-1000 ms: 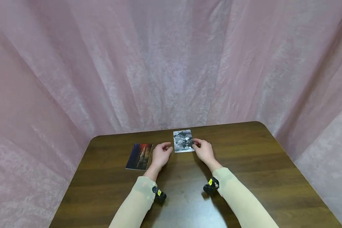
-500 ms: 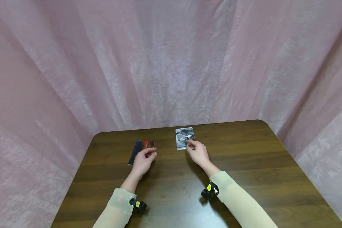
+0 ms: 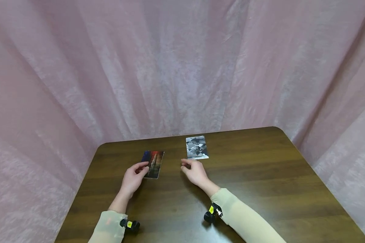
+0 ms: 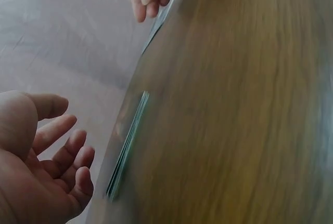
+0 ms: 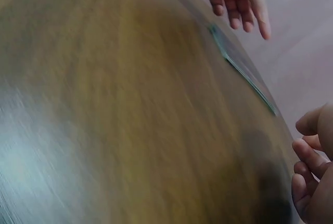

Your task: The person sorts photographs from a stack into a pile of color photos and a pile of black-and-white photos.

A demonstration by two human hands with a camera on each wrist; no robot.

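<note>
My left hand (image 3: 132, 180) is beside a stack of picture cards (image 3: 154, 164) with a dark blue and red-orange top picture. Thumb and forefinger reach over its left edge in the head view. In the left wrist view the fingers of this hand (image 4: 36, 156) are loosely bent and apart from the layered edge of the stack (image 4: 127, 146). My right hand (image 3: 195, 172) hovers just in front of a black-and-white picture card (image 3: 197, 147), holding nothing. Its relaxed fingers (image 5: 307, 154) also show in the right wrist view. Another card edge peeks out under the black-and-white one.
Both card piles lie toward the far edge of a brown wooden table (image 3: 261, 162) with rounded corners. Pink velvety curtains (image 3: 182, 67) hang behind and along the sides. Each sleeve carries a small black wrist camera (image 3: 209, 216).
My right hand has let go of the black-and-white card and drawn back toward the left. My left hand has moved left, across the colourful stack to its left side.
</note>
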